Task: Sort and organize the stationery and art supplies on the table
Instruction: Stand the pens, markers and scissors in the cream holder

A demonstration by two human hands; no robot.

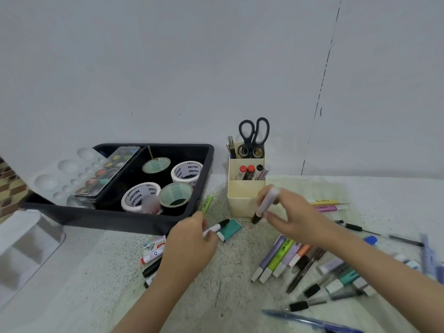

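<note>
A person's two hands work over a speckled pale counter point(228, 284), seen from above. At the centre stands a cream plastic organiser box point(242, 198), the landmark for everything else here.

The right hand point(295, 217), just in front of the box, grips a pale lilac marker with a black tip point(265, 204), held tip-down beside the box's front wall. The left hand point(192, 239), in front and to the left of the box, pinches a white marker with a black cap point(216, 227) above a teal and white eraser point(230, 228).

Some sorting looks done. Black-handled scissors point(254, 133) stand in the back of the box, with red-capped and black-capped markers point(247, 171) in its middle section. To the box's left, a black plastic tray point(108, 218) holds rolls of tape point(187, 170) and a watercolour set point(108, 171).

Much is left, I judge. In front and to the right of the box lies a loose heap of pastel highlighters and black pens point(288, 258). Yellow and pink highlighters point(329, 205) lie right of the box. More markers point(153, 255) sit in front of the tray, left of the box (their colours are partly hidden by the left arm). A green highlighter point(207, 203) lies between box and tray.
</note>
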